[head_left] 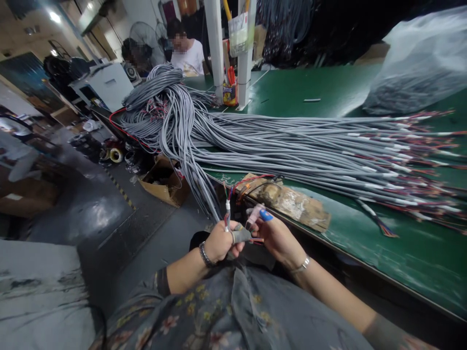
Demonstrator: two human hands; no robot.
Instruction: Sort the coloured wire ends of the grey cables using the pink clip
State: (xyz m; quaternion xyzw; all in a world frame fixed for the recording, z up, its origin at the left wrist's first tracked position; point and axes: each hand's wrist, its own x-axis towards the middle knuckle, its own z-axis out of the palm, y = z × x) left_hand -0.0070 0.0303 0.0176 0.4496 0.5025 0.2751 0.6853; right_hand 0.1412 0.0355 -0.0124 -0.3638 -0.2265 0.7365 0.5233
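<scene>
Low in front of my body, my left hand (220, 242) is closed round the end of a grey cable. From its grip rises a cable end with a white sleeve (228, 210) and thin coloured wires fanning out above. Grey wrapping covers a finger or thumb of that hand. Close by on the right, my right hand (275, 239) has its fingers pinched together, with pale wrapping and a blue cover on its fingertips. Whatever lies in this pinch is too small to make out. Short red and blue wires (257, 240) stick out between the two hands.
A thick bundle of grey cables (292, 146) lies along the green table (412, 262), coloured wire ends to the right. A taped cardboard piece (292, 201) sits at the near edge. Beyond are a white post (245, 63), a plastic bag (419, 68) and another person (188, 56).
</scene>
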